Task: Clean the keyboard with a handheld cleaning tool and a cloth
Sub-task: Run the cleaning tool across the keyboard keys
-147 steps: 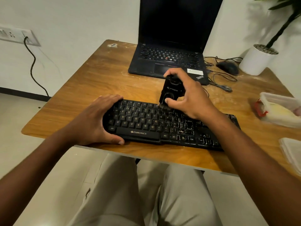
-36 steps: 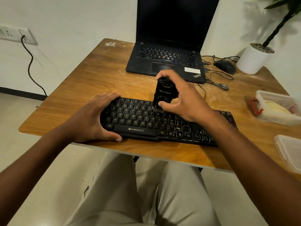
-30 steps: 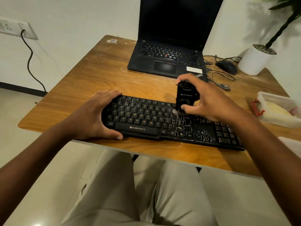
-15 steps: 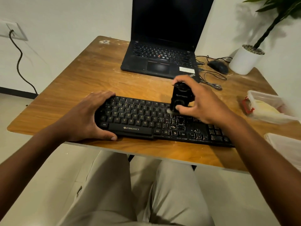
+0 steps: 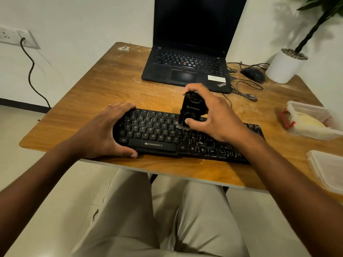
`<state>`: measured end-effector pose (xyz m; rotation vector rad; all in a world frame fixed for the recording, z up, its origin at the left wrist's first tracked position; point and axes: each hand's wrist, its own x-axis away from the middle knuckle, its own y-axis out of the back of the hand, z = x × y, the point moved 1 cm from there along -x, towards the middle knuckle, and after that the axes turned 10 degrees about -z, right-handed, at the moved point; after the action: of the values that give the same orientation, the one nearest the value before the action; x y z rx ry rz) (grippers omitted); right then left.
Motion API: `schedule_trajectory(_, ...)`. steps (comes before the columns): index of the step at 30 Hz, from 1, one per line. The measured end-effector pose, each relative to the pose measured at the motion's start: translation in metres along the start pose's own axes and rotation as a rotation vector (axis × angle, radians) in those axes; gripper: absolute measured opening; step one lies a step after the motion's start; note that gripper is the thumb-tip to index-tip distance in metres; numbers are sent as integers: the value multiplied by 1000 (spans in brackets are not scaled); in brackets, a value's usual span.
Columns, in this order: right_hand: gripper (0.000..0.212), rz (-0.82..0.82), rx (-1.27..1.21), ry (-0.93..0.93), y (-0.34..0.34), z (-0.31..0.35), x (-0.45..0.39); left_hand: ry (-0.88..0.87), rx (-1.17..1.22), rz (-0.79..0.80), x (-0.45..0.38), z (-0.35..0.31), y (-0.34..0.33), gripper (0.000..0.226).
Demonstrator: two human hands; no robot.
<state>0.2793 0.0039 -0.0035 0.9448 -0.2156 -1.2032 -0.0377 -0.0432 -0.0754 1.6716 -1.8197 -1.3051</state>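
Keyboard (image 5: 154, 134) ends under both hands

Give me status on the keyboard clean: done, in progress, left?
Done: nothing provable; dust specks remain on the keyboard. In hand: right hand grips the black cleaning tool, its pale brush end on the middle keys, while left hand holds the keyboard's left end. Left: remaining keys and the cloth wipe; no cloth visible.

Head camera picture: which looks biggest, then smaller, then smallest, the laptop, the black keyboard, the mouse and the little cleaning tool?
1. laptop, with its screen up.
2. keyboard, partly under both hands.
3 and 4. cleaning tool and mouse look alike; the tool is nearer and half hidden, so I won't rank them.
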Motion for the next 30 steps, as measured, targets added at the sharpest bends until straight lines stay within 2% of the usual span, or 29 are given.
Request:
schedule_trajectory(6,76,200,244,-61,46,-11,-1,-24,-14,-6,-1,3,-1,134)
schedule_trajectory(14,71,0,-43,-5,1,7,-2,-30,-18,-9,-1,1,0,135)
schedule_trajectory(22,77,153,197,-97,56,-24,7,-24,-27,-12,0,6,-3,136)
schedule_trajectory(27,73,-7,9,-56,37,-3,0,-27,-26,-14,-1,4,-1,136)
schedule_trajectory(30,70,-13,-75,-27,13,1,2,-19,-18,-9,-1,3,-1,136)
